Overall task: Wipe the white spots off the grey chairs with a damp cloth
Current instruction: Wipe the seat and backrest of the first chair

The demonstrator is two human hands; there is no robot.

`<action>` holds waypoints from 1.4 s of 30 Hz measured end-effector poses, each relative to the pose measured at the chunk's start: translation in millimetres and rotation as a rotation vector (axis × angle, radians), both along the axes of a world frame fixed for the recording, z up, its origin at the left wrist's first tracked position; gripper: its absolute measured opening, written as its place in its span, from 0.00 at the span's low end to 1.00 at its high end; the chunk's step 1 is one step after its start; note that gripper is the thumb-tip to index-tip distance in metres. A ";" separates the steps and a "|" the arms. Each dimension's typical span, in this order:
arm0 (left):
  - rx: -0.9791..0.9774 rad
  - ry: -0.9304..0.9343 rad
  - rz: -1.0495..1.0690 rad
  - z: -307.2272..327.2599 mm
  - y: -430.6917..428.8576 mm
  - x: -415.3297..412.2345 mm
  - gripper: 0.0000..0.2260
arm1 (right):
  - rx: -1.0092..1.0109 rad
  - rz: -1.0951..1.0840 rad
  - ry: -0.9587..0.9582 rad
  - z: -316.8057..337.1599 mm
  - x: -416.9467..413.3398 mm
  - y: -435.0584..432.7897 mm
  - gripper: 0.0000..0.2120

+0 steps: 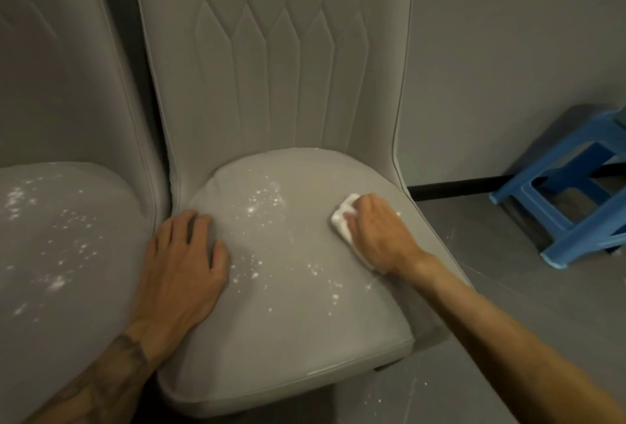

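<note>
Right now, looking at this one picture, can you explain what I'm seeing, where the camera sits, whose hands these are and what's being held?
There is no machine here. A person wears a wide-angle camera on the head, so the single picture looks down at their own bare hands. The left hand rests flat on the seat of a grey upholstered chair speckled with white spots. The right hand grips a white folded cloth against the seat's right side. A second grey chair on the left is spotted too. A blue plastic stool stands on the floor.

Grey wall (508, 50) meets grey floor (491, 254) along a black skirting strip (450, 187) — a blue plastic stool (586, 240) beside it.
</note>
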State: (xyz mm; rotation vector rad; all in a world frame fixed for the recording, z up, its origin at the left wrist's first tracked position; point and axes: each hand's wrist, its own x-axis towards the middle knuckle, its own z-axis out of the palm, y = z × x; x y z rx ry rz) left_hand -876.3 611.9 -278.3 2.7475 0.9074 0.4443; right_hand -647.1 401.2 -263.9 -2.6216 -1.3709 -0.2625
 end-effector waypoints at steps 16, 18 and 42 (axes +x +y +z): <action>-0.020 -0.015 -0.011 -1.8 2.4 -2.1 0.22 | -0.058 -0.129 0.016 -2.9 -31.9 -15.0 0.16; -0.016 -0.020 -0.017 -2.8 2.8 -2.3 0.22 | -0.022 -0.013 0.026 -7.3 -68.4 -5.8 0.12; -0.032 -0.011 -0.016 -1.1 2.4 -3.6 0.21 | 0.060 0.031 0.058 -2.6 -96.3 -1.2 0.12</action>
